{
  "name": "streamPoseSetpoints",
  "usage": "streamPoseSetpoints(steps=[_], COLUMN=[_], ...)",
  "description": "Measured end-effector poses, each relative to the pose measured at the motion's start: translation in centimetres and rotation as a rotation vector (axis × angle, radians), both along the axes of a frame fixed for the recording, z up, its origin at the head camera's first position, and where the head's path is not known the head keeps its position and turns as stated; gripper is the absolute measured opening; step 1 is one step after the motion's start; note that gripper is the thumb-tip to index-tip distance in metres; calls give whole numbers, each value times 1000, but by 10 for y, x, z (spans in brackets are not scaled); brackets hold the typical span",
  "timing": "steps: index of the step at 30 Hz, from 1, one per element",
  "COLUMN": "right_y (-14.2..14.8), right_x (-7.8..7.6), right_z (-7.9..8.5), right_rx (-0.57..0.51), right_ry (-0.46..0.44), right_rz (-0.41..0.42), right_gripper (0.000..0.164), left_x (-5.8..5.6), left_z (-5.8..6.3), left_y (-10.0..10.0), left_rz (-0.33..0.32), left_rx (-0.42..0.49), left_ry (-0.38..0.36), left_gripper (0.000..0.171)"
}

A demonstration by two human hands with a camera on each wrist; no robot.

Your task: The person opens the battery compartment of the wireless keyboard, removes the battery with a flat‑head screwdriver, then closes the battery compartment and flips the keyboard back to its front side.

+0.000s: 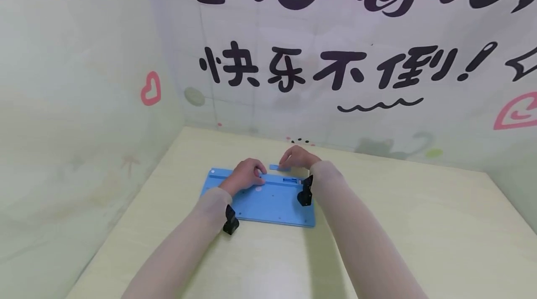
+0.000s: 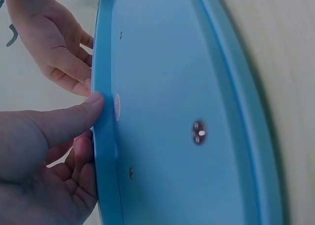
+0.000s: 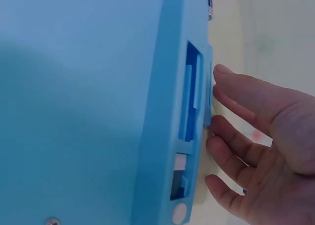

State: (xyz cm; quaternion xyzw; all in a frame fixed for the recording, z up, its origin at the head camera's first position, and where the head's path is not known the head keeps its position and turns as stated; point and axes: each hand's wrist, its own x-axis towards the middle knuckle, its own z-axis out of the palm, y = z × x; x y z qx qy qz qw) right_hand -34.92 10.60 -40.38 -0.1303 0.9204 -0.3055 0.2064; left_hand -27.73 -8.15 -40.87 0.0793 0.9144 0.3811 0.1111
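A light blue keyboard (image 1: 272, 203) lies underside up on the table, its raised back edge away from me. My left hand (image 1: 246, 174) grips that edge, with the thumb (image 2: 93, 104) on top and curled fingers below. An open battery slot (image 3: 191, 97) shows in the edge, right of the left hand. Just behind it, a small blue cover (image 1: 274, 167) lies on the table. My right hand (image 1: 297, 157) is over the cover's right end, fingers loosely bent; the right wrist view shows no clear grip. A small black-and-silver piece (image 3: 210, 8) shows near the left fingers.
The pale wooden table (image 1: 419, 224) extends to the right and in front of the keyboard. A printed wall covering (image 1: 268, 117) rises behind the table, and another wall (image 1: 105, 103) stands at the left. A white switch (image 3: 180, 162) sits beside the slot.
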Motion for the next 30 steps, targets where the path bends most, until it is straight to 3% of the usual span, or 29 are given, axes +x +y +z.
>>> streamPoseSetpoints(steps=[7,14,23,30], right_y=[-13,-19,-7,-2], right_x=[8,11,7,11], right_z=[0,7,-5,-5], right_rx=[81,110,-12,-40], right_ry=[29,61,47,49], right_rz=[-65,-39,-20,-28], right_gripper=[12,9,11,14], left_x=[3,1,0,0], left_z=[-2,0,-2,-3], left_y=[-1,-2,0,-1], left_rz=[-1,-3,8,14], left_rx=[11,18,14,17], left_ry=[-3,2,-10,1], left_gripper=[16,15,15,15])
